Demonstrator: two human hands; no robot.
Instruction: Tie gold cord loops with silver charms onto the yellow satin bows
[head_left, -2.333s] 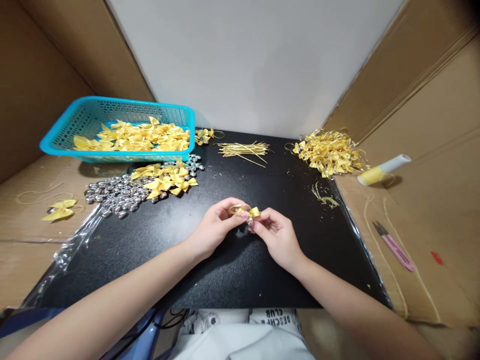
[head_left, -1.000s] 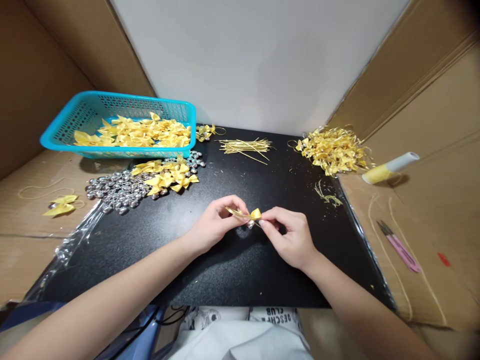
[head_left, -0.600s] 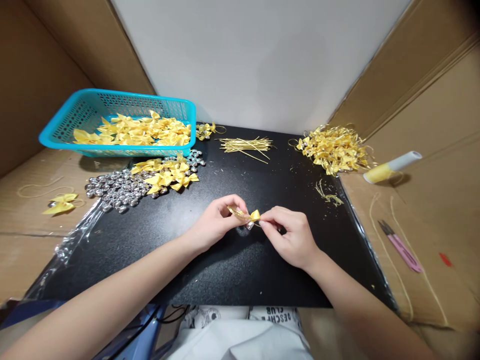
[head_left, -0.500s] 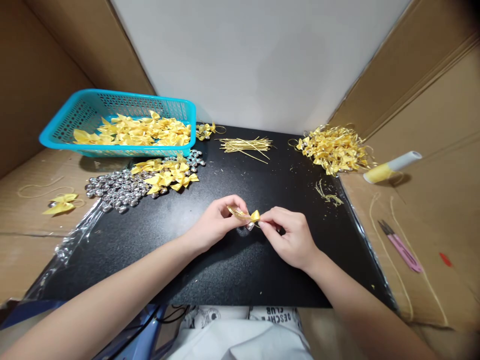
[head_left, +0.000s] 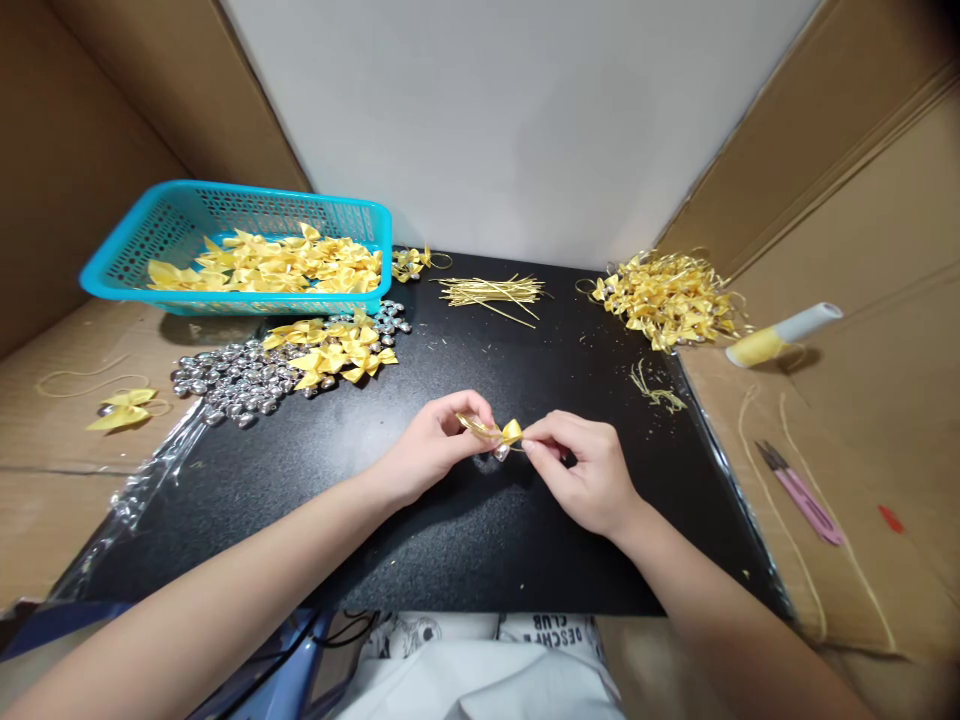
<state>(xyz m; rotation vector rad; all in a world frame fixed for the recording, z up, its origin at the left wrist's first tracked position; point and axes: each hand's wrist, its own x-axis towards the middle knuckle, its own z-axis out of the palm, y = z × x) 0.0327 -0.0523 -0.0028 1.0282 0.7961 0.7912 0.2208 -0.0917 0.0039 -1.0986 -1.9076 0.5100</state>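
My left hand [head_left: 431, 448] and my right hand [head_left: 581, 470] meet over the middle of the black mat [head_left: 420, 540]. Both pinch one small yellow ribbon bow [head_left: 510, 432] that carries a gold cord loop and a small silver bead under it. The left fingers grip the cord side, and the right fingertips pinch the bow's right end. The piece hangs just above the mat.
A blue basket [head_left: 150, 235] of yellow bows stands at the back left, with loose bows [head_left: 334, 350] and silver beads [head_left: 232, 380] in front. Cut gold cords [head_left: 491, 292] lie at the back, a heap of bows with loops [head_left: 667, 295] at the right. A thread spool [head_left: 780, 335] and pink snips [head_left: 799, 492] rest on cardboard.
The gold cord loop, round and open 2.3 s ago, is now drawn flatter between the fingers. My right hand shifted slightly to the right. Little has moved in the last second.
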